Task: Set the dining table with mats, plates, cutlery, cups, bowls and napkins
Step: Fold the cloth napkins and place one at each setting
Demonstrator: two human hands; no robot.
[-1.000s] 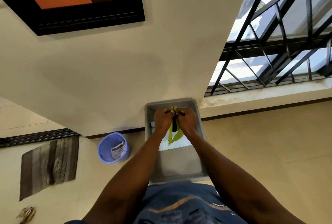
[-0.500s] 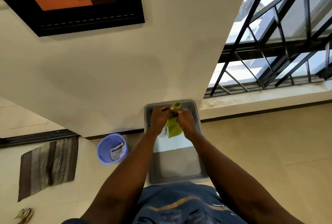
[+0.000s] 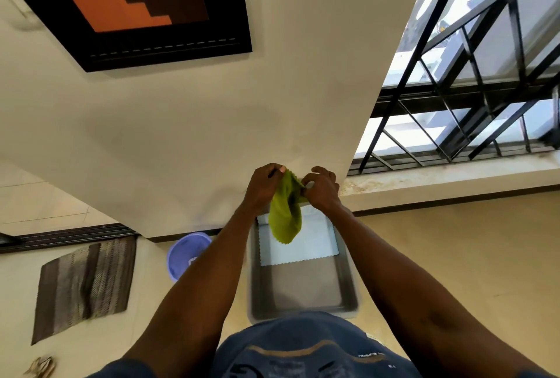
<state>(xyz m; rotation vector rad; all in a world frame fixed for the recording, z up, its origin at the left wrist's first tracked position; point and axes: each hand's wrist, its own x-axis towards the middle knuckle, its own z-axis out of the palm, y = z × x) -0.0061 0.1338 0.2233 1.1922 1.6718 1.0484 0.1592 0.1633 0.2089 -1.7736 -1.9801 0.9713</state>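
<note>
A cream wall fills most of the view, with a barred window to the right. Below the arms a grey bin sits on the floor, a white cloth lying flat inside it. A blue bucket stands just left of the bin. The green napkin hangs above the bin, long axis vertical, its point downward. Both arms reach forward, the left hand and right hand close together, each pinching the napkin's top edge.
</note>
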